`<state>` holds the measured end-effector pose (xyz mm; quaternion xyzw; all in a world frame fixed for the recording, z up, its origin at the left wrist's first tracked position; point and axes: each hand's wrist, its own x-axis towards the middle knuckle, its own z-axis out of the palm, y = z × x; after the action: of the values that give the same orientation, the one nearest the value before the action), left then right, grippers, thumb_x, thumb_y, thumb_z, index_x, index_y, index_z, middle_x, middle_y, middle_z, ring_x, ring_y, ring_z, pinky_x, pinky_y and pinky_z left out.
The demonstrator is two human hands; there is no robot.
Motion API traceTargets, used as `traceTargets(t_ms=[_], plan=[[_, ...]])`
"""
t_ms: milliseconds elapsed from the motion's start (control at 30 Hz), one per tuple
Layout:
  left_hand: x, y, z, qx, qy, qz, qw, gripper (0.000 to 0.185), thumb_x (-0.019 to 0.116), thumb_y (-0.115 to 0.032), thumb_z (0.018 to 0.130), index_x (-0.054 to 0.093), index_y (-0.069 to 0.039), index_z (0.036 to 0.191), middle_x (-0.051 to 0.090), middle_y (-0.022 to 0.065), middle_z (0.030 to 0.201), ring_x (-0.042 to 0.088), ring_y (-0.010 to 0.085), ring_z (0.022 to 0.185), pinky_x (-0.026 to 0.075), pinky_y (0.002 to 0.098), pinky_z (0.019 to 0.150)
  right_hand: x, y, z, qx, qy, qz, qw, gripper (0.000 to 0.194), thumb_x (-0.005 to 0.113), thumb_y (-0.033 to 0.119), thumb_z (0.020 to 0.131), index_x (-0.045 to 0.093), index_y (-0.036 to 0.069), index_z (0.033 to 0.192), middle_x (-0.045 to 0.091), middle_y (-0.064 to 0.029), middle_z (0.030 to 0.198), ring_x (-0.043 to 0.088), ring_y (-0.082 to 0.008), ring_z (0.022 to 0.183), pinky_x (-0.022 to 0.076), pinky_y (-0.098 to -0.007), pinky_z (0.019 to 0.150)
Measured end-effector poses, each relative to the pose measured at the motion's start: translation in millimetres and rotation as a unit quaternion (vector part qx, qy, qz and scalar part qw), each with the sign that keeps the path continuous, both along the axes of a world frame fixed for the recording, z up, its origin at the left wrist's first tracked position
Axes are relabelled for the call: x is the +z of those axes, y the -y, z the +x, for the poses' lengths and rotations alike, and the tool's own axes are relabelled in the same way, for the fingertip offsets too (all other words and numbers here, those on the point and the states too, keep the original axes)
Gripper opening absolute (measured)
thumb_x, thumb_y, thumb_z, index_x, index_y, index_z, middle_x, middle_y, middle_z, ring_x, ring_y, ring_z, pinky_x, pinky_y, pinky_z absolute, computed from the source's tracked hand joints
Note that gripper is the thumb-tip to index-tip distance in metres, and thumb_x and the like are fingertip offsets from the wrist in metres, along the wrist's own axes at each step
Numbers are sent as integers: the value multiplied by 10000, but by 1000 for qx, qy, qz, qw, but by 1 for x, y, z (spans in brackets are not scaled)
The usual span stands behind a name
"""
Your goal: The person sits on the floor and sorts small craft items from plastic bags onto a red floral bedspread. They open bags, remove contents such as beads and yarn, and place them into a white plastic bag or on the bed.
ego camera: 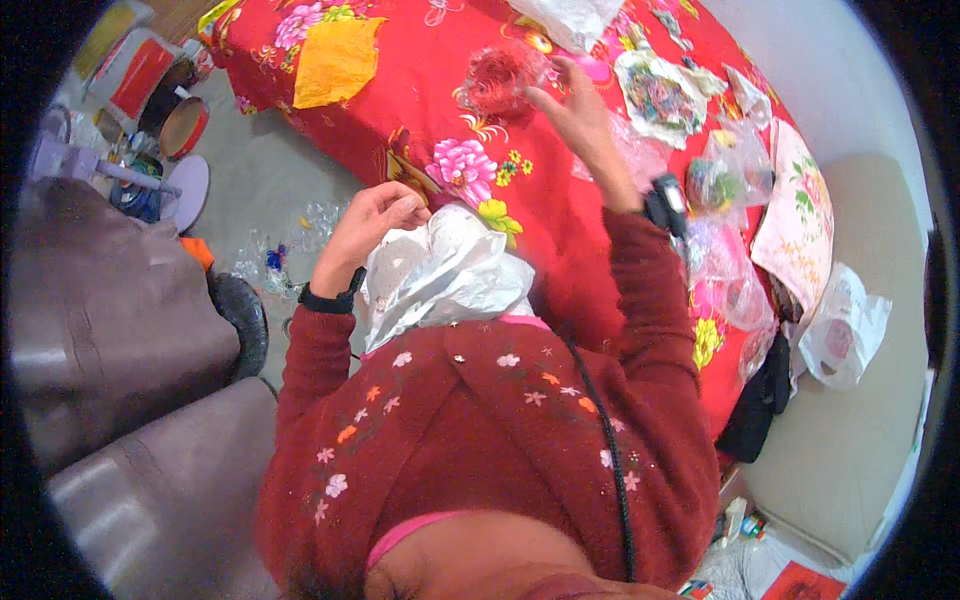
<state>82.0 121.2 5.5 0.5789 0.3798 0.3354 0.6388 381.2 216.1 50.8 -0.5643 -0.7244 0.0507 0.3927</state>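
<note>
My right hand (577, 105) reaches over the red floral cloth (405, 82) with thumb and fingers apart. Its thumb tip is at the right edge of a clear plastic bag (504, 77) of red, thread-like material; whether they touch is unclear. My left hand (381, 216) hovers above my lap with fingers curled, and anything small between the fingertips is hidden. Below it, a crumpled white plastic bag (457, 277) lies across my lap. To the right of my right hand, tangled multicoloured threads (662, 97) rest on a pale wrapper (634, 124).
An orange-yellow sheet (337, 60) lies on the cloth at upper left. Clear bags (731, 169), one with green contents, and a pink floral cloth (795, 202) lie at right. Left stand a purple stool (191, 193) and a brown padded seat (112, 292); plastic scraps (259, 262) litter the floor.
</note>
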Motion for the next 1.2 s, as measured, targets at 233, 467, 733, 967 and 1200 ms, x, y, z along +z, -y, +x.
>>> traceTargets(t_ms=[233, 467, 733, 967, 1200], plan=[[-19, -40, 17, 17, 102, -50, 993, 262, 542, -256, 926, 563, -8, 1006, 638, 75, 941, 624, 131, 830, 519, 258, 721, -43, -6, -25, 47, 71, 56, 995, 169, 614, 57, 779, 600, 53, 947, 560, -139, 913, 576, -297, 868, 471, -380, 719], [-49, -90, 94, 55, 155, -9, 986, 334, 623, -307, 870, 550, -7, 997, 613, 77, 909, 608, 126, 754, 516, 258, 637, -55, 61, -36, 85, 51, 66, 993, 233, 647, 12, 721, 609, 40, 950, 540, -144, 917, 560, -308, 855, 466, -383, 718], [-34, -80, 99, 74, 58, 40, 995, 144, 623, -180, 854, 595, -40, 835, 592, 3, 674, 505, 42, 561, 377, 178, 492, -54, 51, -26, 53, -101, -74, 991, 292, 640, 89, 771, 564, 21, 1045, 542, -117, 940, 573, -229, 826, 469, -336, 718], [-35, -70, 119, 161, 84, 108, 977, 163, 632, -165, 841, 581, -21, 783, 574, -13, 681, 513, 59, 614, 407, 213, 543, -55, 46, -39, -4, 46, -130, 990, 321, 641, 129, 784, 498, 29, 1053, 517, -150, 898, 591, -338, 797, 482, -415, 637], [-49, -92, 96, 189, 5, 225, 956, 120, 633, -88, 797, 576, -15, 721, 568, -6, 677, 519, 68, 638, 419, 228, 574, -69, 24, -6, 30, -200, -94, 975, 54, 601, 70, 840, 572, 24, 839, 592, -48, 692, 564, -130, 548, 449, -262, 502]])
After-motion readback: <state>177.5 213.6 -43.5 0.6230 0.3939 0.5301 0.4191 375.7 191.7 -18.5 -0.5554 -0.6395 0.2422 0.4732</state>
